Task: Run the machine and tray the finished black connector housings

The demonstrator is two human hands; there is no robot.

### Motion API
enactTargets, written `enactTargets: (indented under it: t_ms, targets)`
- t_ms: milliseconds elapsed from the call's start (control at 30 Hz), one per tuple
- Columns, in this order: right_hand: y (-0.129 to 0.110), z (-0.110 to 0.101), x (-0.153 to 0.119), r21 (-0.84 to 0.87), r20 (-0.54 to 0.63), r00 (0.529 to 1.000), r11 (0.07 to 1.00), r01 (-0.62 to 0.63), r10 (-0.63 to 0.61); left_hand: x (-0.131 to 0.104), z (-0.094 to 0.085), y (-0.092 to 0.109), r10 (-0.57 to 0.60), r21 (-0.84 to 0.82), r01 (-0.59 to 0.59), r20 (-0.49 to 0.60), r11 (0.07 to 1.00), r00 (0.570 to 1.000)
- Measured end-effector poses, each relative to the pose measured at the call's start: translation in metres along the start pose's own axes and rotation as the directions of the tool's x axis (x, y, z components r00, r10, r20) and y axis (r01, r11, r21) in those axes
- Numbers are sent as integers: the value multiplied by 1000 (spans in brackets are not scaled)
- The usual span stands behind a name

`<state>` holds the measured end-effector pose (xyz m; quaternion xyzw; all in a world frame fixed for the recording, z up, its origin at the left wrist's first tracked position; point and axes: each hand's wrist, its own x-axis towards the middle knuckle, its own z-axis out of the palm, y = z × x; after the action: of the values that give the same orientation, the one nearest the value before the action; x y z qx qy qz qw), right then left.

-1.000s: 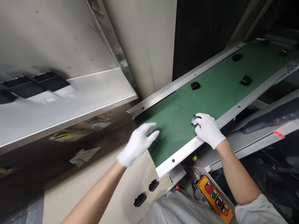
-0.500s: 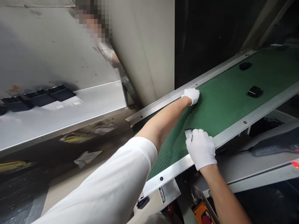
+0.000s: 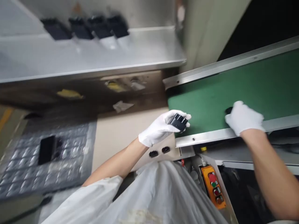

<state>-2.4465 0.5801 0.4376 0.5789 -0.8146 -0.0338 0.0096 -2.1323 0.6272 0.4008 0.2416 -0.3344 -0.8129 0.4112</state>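
Observation:
White gloves cover both hands. My left hand (image 3: 161,127) is wrapped round a black ribbed block (image 3: 178,122), held over the near left end of the green conveyor belt (image 3: 201,99). Farther right, my right hand (image 3: 244,118) is closed at the belt's near rail. A dark piece (image 3: 229,110) shows at its fingertips, mostly hidden by the glove. Two small black parts, one (image 3: 153,153) beside the other (image 3: 165,149), lie on the beige board (image 3: 116,133) below my left hand.
Several black blocks (image 3: 116,26) line the metal shelf (image 3: 149,46) at the upper left. A clear tray (image 3: 67,161) with a dark item (image 3: 46,150) is at the lower left. An orange button box (image 3: 213,186) stands near my lap.
The view has swung left and down. My left hand has come back from the belt's far side and now holds a black block. My right hand is still closed, now on a dark piece.

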Motion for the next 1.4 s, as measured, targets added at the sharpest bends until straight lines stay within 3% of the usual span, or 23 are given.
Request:
enactTargets:
  t_ms: [133,200,233,267,300,333,400,467,533,633,900,1100,1400]
  targets:
    - [-17,2,1,-94,78,992,991,-94,102,-96,-31,-3,89,-24,-97,-226,995,970]
    - [-46,2,-33,204,56,998,978,-41,30,-133,-41,-5,87,-91,-118,-284,989,955]
    - [-68,2,-61,471,14,999,882,29,-41,-150,-45,-5,82,-131,-127,-302,983,950]
    - [-95,4,-95,737,-68,988,661,145,-140,-167,-48,-6,81,-166,-140,-321,976,944]
    - [-125,7,-133,922,-125,968,334,194,-218,-182,-52,-5,87,-193,-161,-344,968,935]
    - [-156,12,-171,990,-106,956,59,127,-274,-197,-57,-5,97,-208,-185,-372,961,923]
    - [-216,26,-241,976,-35,918,-211,-54,-396,-223,-66,-4,133,-188,-236,-441,953,888]
    - [-261,39,-288,918,28,881,-337,-210,-472,-245,-75,-2,165,-131,-262,-499,956,851]
    - [-287,45,-311,880,60,842,-370,-299,-536,-263,-83,0,186,-73,-266,-537,961,823]
    - [-302,43,-320,882,71,813,-345,-322,-578,-283,-92,3,211,-35,-275,-551,961,807]
    - [-325,41,-342,878,40,898,-414,-241,-438,-297,-113,23,242,103,-220,-484,970,841]
    - [-329,37,-339,947,4,931,-299,-121,-365,-288,-119,36,206,80,-190,-408,978,890]
    - [-328,37,-336,976,7,959,-205,-68,-283,-279,-119,41,172,95,-146,-396,985,902]
